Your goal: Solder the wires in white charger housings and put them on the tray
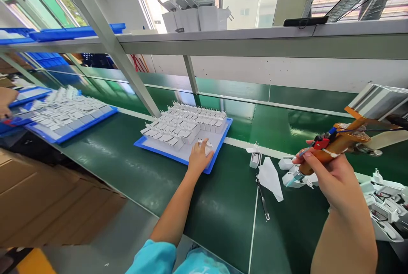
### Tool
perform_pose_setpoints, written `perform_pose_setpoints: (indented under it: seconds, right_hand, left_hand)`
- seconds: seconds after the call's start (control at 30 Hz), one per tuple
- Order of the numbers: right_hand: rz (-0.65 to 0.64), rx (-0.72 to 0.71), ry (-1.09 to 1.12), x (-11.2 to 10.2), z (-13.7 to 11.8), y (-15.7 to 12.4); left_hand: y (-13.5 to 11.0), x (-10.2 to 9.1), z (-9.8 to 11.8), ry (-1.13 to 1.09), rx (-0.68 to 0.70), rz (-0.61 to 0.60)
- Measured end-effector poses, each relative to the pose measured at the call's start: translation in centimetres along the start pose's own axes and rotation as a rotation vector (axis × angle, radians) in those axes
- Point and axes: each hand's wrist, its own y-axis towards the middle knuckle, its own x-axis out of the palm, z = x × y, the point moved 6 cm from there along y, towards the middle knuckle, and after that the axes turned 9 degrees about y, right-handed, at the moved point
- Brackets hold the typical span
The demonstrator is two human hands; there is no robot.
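Observation:
My left hand (199, 157) reaches over the grey tray with a blue rim (217, 151), its fingertips around a small white plastic part (208, 144). Several rows of similar white parts (183, 123) stand on that tray. In my right hand (331, 168) is a brown, rod-shaped hand tool (321, 155) with a red switch and a pale blue tip. The tip points down and left, over white plastic housings (295, 177). Nearby on the green bench lie tweezers (263, 199), a white sheet (270, 179) and one white housing (255, 159).
More white housings (384, 206) are heaped at the right edge. A metal bracket-like block (382, 100) stands behind my tool. Another loaded tray (73, 114) sits at left, near another person's hand (7, 100). A cardboard box (54, 201) stands lower left; a slanted metal post (105, 32) crosses the bench.

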Motion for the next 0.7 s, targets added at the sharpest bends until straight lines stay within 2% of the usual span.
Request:
perform_pose_setpoints:
  seconds: [0.07,0.17,0.27,0.33,0.43,0.5,0.7]
  right_hand:
    - [0.001,-0.01,0.006,0.0,0.0,0.0]
    - [0.0,-0.009,0.0,-0.1,0.1,0.0]
    - [-0.008,-0.022,-0.029,-0.3,0.2,0.2]
    - [-0.015,-0.044,-0.04,-0.3,0.2,0.2]
    - [-0.012,-0.056,-0.03,-0.3,0.2,0.4]
    - [-0.006,-0.052,-0.024,-0.3,0.1,0.4]
    - [0.015,-0.022,-0.064,-0.2,-0.4,0.3]
  left_hand:
    - [0.4,-0.3,-0.7,-0.181,-0.037,-0.019]
    - [0.7,-0.6,-1.3,-0.722,-0.166,-0.123]
    - [0.1,-1.0,-0.4,-1.299,-0.29,-0.29]
    - [-0.5,-1.7,0.8,-1.509,-0.293,-0.376]
    - [-1.5,-2.6,2.4,-1.651,-0.271,-0.478]
    - [-1.9,-2.9,3.0,-1.694,-0.268,-0.501]
    - [-1.7,-2.4,2.6,-1.59,-0.26,-0.48]
